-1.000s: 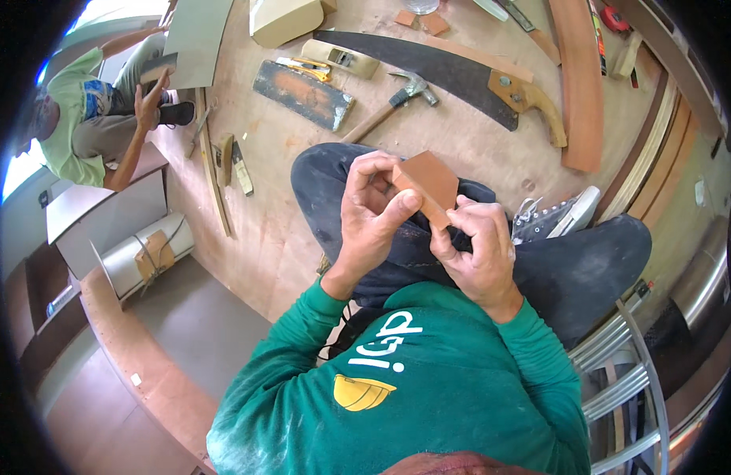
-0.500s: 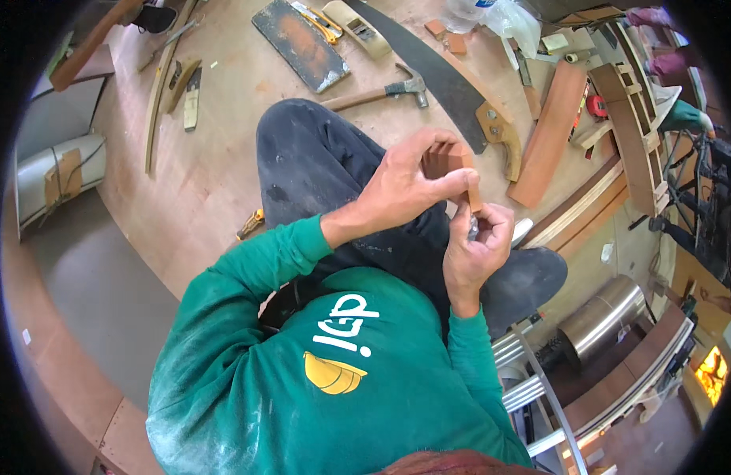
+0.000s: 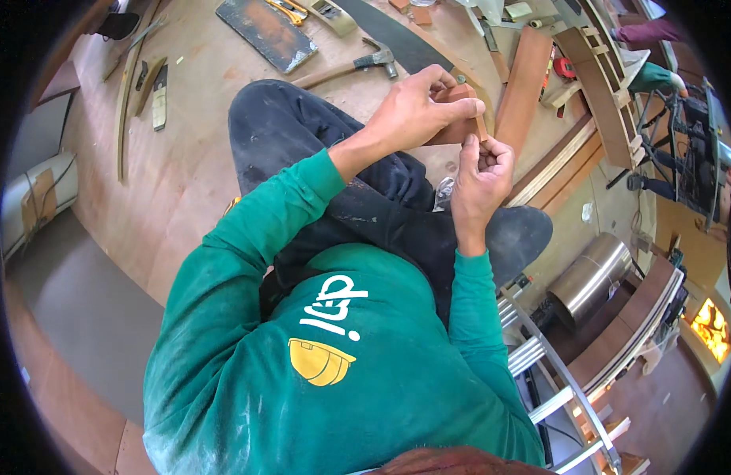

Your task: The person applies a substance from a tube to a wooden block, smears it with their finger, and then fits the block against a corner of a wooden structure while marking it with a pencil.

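Biggest thing first: that pale brown floor (image 3: 199, 127) runs under everything, and I'll place stuff off the hammer (image 3: 334, 74) lying on it. The metal ladder (image 3: 526, 355) is well off to the hammer's lower right. A dark-bladed saw (image 3: 393, 36) lies just right of it, and a reddish plank (image 3: 525, 87) is further right again. The scuffed dark board (image 3: 266, 33) sits just up and left of it.

Now the hands, both to the hammer's lower right. Left hand (image 3: 405, 111) is nearer, thumb on one side and fingers on the other, spread only as wide as what they've got hold of. Right hand (image 3: 486, 178) has thumb and forefinger pinched nearly together at its lower edge, other fingers curled in. What they're holding is a small reddish-brown wood block (image 3: 460, 128), right of the hammer and a bit below.
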Demonstrator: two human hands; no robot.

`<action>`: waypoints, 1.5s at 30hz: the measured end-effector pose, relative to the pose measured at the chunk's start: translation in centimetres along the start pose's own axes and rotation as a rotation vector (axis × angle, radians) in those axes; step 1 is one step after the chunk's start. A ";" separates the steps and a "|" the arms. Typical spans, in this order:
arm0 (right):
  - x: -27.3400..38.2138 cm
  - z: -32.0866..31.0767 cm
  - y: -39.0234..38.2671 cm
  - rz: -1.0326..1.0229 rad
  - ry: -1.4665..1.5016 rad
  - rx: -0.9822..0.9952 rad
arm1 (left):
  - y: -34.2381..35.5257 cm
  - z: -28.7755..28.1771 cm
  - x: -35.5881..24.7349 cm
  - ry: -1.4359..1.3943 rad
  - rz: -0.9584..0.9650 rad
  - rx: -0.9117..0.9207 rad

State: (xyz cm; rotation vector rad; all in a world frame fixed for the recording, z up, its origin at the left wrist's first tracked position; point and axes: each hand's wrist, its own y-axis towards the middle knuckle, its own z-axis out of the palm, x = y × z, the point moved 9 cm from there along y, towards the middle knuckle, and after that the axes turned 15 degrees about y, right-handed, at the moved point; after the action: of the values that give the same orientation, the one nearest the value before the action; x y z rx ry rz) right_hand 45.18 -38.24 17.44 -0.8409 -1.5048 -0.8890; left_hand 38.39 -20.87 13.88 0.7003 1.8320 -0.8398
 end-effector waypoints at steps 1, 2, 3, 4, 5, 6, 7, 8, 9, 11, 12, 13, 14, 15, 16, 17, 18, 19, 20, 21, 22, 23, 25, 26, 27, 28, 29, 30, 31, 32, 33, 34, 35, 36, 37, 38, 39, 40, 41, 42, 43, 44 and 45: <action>-0.2 -0.1 0.1 -0.009 -0.013 -0.003 | 0.0 0.0 -0.1 0.022 -0.011 0.004; -0.5 -0.3 0.1 -0.019 -0.025 -0.005 | 0.0 0.0 -0.1 0.017 -0.008 0.000; -0.6 -0.5 0.1 -0.028 -0.038 -0.007 | -0.1 -0.1 -0.2 0.012 -0.005 -0.004; -0.6 -0.5 0.2 -0.021 -0.041 0.007 | -0.2 -0.1 -0.2 0.006 -0.003 -0.009; -0.5 -0.5 0.3 -0.014 -0.044 0.021 | -0.2 -0.3 -0.4 0.019 0.010 -0.038; -0.4 -0.4 0.3 -0.008 -0.046 0.035 | -0.4 -0.5 -0.6 0.032 0.024 -0.067; -0.4 -0.4 0.4 0.017 0.024 0.035 | -0.4 -0.8 -1.0 0.046 0.041 -0.098; -0.3 -0.3 0.2 0.041 0.095 0.035 | -0.6 -1.0 -1.3 0.079 0.061 -0.131; -0.2 -0.3 0.1 0.065 0.166 0.036 | -1.0 -1.0 -1.6 0.112 0.081 -0.165; -0.5 -0.7 -0.1 0.094 0.155 0.041 | -1.5 -0.8 -1.7 0.162 0.125 -0.214; -0.7 -0.9 -0.2 0.109 0.150 0.044 | -1.7 -0.8 -1.7 0.105 0.142 -0.253; -0.6 -0.8 -0.4 0.100 0.150 0.044 | -2.0 -0.7 -1.7 0.047 0.155 -0.289; -0.7 -0.9 -0.4 0.097 0.151 0.043 | -2.1 -0.7 -1.7 -0.010 0.167 -0.325; -0.9 -0.9 -0.3 0.094 0.153 0.043 | -2.0 -0.6 -1.5 -0.077 0.165 -0.348; -1.0 -1.0 -0.4 0.093 0.153 0.039 | -2.1 -0.7 -1.7 -0.039 0.168 -0.343; -1.0 -1.0 -0.4 0.091 0.158 0.035 | -2.2 -0.8 -1.9 -0.002 0.171 -0.338; -1.1 -0.9 -0.3 0.089 0.162 0.031 | -2.2 -0.8 -2.1 0.036 0.173 -0.333; -1.0 -0.8 -0.3 0.086 0.167 0.026 | -2.4 -1.0 -2.4 0.066 0.162 -0.320; -1.1 -0.7 -0.2 0.086 0.178 0.021 | -2.5 -1.3 -2.9 0.096 0.151 -0.306; -1.1 -0.7 -0.2 0.087 0.189 0.015 | -2.6 -1.5 -3.1 0.126 0.140 -0.292; -1.1 -0.6 -0.2 0.085 0.202 0.010 | -2.7 -1.7 -3.1 0.145 0.156 -0.299; -1.0 -0.4 -0.3 0.078 0.181 0.008 | -2.7 -1.8 -3.2 0.163 0.171 -0.305; -0.7 -0.1 -0.4 0.066 0.141 0.003 | -2.7 -1.9 -3.3 0.174 0.185 -0.306; -0.6 0.0 -0.3 0.072 0.136 0.006 | -2.7 -1.9 -3.2 0.166 0.184 -0.302; -0.5 0.0 -0.4 0.078 0.130 0.008 | -2.7 -1.9 -3.2 0.158 0.183 -0.296; -0.4 -0.2 -0.4 0.080 0.125 0.002 | -2.6 -1.8 -3.4 0.162 0.201 -0.299; -0.6 -0.3 -0.4 0.096 0.122 0.007 | -2.5 -1.7 -3.5 0.167 0.220 -0.301; -0.8 -0.4 -0.5 0.112 0.120 0.009 | -2.4 -1.5 -3.6 0.173 0.241 -0.300; -0.9 -0.8 -0.4 0.114 0.119 -0.009 | -2.3 -1.4 -3.3 0.138 0.238 -0.299; -0.6 -0.5 0.0 0.119 0.092 0.040 | -1.9 -1.2 -3.1 0.097 0.254 -0.292; 0.2 -0.2 0.2 0.100 0.080 0.078 | -1.9 -0.8 -2.2 -0.007 0.206 -0.257; 1.1 0.3 0.6 0.078 0.070 0.108 | -1.7 -0.3 -1.1 -0.111 0.163 -0.223; 2.0 0.6 1.3 0.035 -0.007 0.179 | -1.7 -0.4 -1.3 -0.126 0.157 -0.205; 2.7 1.1 1.8 -0.005 -0.094 0.253 | -1.8 -0.5 -1.4 -0.169 0.183 -0.177; 3.3 1.1 2.3 -0.009 -0.111 0.249 | -1.4 -0.6 -1.1 -0.186 0.170 -0.131; 3.8 1.3 2.5 -0.008 -0.125 0.252 | -1.1 -0.9 -0.6 -0.231 0.161 -0.105; 4.1 1.2 2.7 0.000 -0.050 0.229 | -0.7 -0.9 -0.6 -0.224 0.169 -0.030; 3.1 0.7 3.0 0.100 0.085 0.208 | -0.3 -1.2 -0.6 -0.210 0.171 0.040; 1.8 0.4 3.2 0.198 0.222 0.197 | 0.6 -1.6 0.6 -0.219 0.190 0.077; 0.4 0.1 3.3 0.298 0.358 0.191 | 1.5 -1.8 2.4 -0.231 0.204 0.112; -0.6 -0.8 3.7 0.352 0.449 0.108 | 2.1 -1.9 3.3 -0.245 0.214 0.142; -1.3 -1.5 4.3 0.288 0.288 0.130 | 2.3 -2.0 2.9 -0.333 0.197 0.161; -2.6 -2.2 4.9 0.224 0.127 0.151 | 2.4 -2.3 2.4 -0.421 0.180 0.178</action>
State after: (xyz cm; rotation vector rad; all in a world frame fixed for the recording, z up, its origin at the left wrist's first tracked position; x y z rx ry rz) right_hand 50.80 -38.05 15.38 -0.8088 -1.3204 -0.6434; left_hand 38.17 -17.34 11.79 0.7248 1.3116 -0.9558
